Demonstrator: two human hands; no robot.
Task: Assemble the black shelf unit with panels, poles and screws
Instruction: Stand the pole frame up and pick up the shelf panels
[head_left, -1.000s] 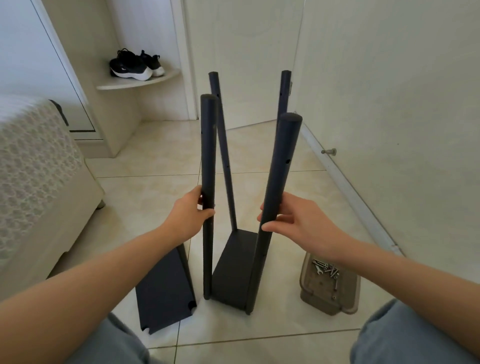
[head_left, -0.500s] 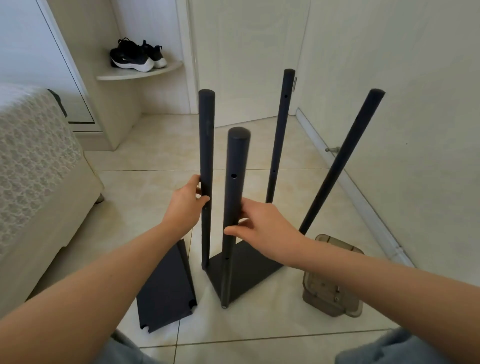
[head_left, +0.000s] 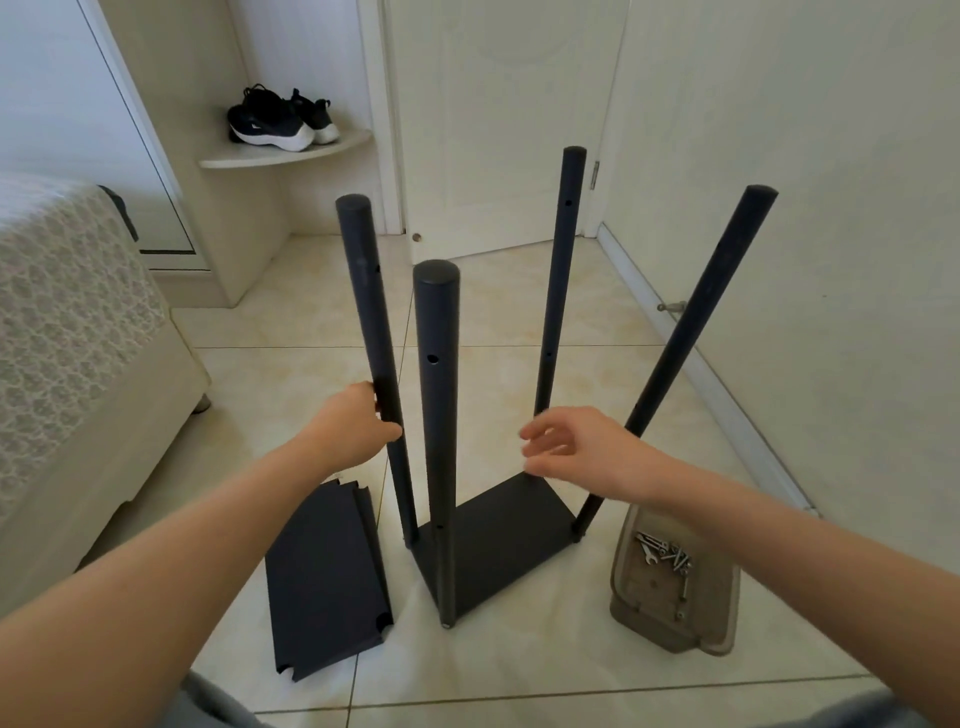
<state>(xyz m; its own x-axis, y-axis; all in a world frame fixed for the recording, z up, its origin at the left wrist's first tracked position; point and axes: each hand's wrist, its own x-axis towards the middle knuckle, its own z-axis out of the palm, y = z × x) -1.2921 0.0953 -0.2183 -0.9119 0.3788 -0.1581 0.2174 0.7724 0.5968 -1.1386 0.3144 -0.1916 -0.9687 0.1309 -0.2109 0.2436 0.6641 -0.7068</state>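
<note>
A black shelf panel (head_left: 498, 540) stands on the tiled floor with several black poles rising from its corners. My left hand (head_left: 353, 431) grips the near-left pole (head_left: 374, 332) at mid height. The nearest pole (head_left: 439, 415) stands free in front. My right hand (head_left: 576, 447) hovers between the poles with loosely curled fingers, holding nothing. Behind it stands the far pole (head_left: 558, 280), and the right pole (head_left: 691, 338) leans outward to the right. A loose black panel (head_left: 324, 582) lies flat on the floor to the left.
A clear plastic tray (head_left: 675, 597) with screws and a small wrench (head_left: 652, 545) sits on the floor at right. A bed (head_left: 67, 338) is at left, a wall and skirting at right, a closed door behind, shoes (head_left: 275, 122) on a corner shelf.
My right hand has let go of the nearest pole and moved right, fingers loose. The shelf unit was turned on the floor; my left hand kept its grip on its pole.
</note>
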